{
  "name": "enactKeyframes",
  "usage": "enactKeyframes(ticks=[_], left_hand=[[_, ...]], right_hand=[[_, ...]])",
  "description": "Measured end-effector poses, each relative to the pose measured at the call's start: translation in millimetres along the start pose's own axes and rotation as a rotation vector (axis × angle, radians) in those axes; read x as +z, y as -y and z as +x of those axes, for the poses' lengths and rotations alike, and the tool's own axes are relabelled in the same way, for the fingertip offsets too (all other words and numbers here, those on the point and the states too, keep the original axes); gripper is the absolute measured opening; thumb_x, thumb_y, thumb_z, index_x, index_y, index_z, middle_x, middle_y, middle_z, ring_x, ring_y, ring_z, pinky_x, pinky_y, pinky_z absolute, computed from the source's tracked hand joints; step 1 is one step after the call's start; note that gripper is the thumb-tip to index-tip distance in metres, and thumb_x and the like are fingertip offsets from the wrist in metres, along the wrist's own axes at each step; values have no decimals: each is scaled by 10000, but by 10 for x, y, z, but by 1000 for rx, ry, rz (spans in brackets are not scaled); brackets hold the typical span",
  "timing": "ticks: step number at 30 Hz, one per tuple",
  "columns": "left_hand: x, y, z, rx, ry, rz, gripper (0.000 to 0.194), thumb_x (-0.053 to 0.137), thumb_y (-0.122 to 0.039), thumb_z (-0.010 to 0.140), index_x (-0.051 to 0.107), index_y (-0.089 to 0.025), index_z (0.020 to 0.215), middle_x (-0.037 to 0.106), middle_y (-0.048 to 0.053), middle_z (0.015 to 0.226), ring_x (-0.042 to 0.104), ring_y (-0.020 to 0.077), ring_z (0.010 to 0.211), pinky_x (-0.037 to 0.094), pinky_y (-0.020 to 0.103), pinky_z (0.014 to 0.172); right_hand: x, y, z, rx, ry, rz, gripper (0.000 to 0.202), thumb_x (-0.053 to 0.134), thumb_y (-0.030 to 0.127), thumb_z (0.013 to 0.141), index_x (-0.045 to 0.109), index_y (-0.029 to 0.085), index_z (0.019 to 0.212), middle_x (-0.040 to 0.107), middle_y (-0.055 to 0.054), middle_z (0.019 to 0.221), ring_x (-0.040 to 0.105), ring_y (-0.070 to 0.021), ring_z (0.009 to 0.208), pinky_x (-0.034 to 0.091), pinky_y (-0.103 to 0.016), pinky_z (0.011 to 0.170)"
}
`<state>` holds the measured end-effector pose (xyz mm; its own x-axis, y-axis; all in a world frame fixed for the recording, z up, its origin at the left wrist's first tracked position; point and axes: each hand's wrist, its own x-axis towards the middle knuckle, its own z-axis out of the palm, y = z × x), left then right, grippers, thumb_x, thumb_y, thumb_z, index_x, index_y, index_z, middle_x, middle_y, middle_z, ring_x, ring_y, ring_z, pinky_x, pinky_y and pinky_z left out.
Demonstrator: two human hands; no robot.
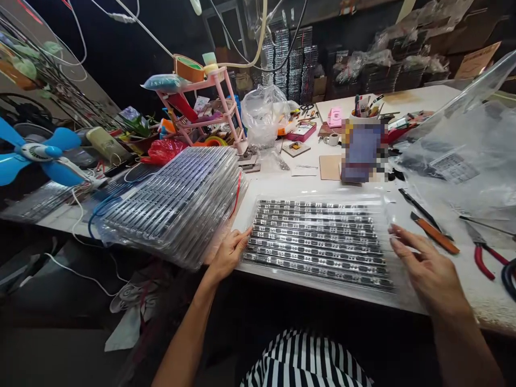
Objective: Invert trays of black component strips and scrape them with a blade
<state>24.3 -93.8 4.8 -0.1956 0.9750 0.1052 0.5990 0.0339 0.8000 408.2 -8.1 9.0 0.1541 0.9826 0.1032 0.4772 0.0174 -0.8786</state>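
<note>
A clear plastic tray (322, 285) with several rows of dark, shiny strips lies flat on the table in front of me. My left hand (230, 253) is closed on the tray's left edge, thumb and fingers pinching the rim. At the opposite side, my right hand (429, 266) grips the right edge with its fingertips; part of that grip is hidden. To the left of the tray rises a tall stack of similar filled trays (177, 196), with a red band (237, 194) hanging along its right side.
Right of my right hand lie an orange-handled cutter (435, 234), red-handled pliers (481, 258) and a large clear plastic bag (463, 156). Behind are a pink rack (228, 110) and a pen cup (363, 110). A blue-bladed fan (38, 151) stands far left.
</note>
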Motion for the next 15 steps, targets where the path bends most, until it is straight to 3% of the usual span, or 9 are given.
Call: enactKeyframes(ticks=[2,5,7,10,13,15], left_hand=[[4,-25,-11,-1,13,1,433,499,-465,862,606,-236,1214,527,2,757,528,153,772,437,304,801],[-10,-23,-26,-26,2,-24,460,467,-504,875,605,-237,1224,547,6,772,529,154,776,432,307,827],[-24,11,-30,-53,-44,-62,528,351,-527,915,548,-215,1293,592,22,824,547,154,790,443,307,833],[-34,74,-37,-78,-123,-111,588,228,-512,944,462,-173,1364,642,68,956,588,166,866,461,318,860],[-27,72,-81,-69,-133,-112,502,394,-479,913,534,-174,1286,628,94,1070,598,188,960,470,340,890],[-21,20,-140,-44,-122,-86,400,505,-445,870,617,-203,1168,585,87,1148,563,204,1065,447,352,940]], right_hand=[[-49,67,5,84,39,186,528,643,477,756,608,231,1223,684,-71,1058,629,-242,1013,497,-349,902],[-69,133,-8,166,226,514,695,655,451,766,427,261,1395,717,-78,871,687,-240,761,566,-373,702],[-58,155,-22,167,273,651,696,632,416,789,376,276,1422,716,-86,850,685,-248,721,565,-369,591],[-68,134,-26,175,135,758,580,628,346,789,483,276,1346,701,-78,855,662,-213,707,546,-328,577],[-152,18,-17,211,-46,728,476,541,409,836,567,229,1277,667,-129,1046,643,-215,804,537,-349,673],[-240,-108,-22,114,-70,551,540,374,494,892,551,192,1304,599,-172,1213,628,-267,938,527,-417,748]])
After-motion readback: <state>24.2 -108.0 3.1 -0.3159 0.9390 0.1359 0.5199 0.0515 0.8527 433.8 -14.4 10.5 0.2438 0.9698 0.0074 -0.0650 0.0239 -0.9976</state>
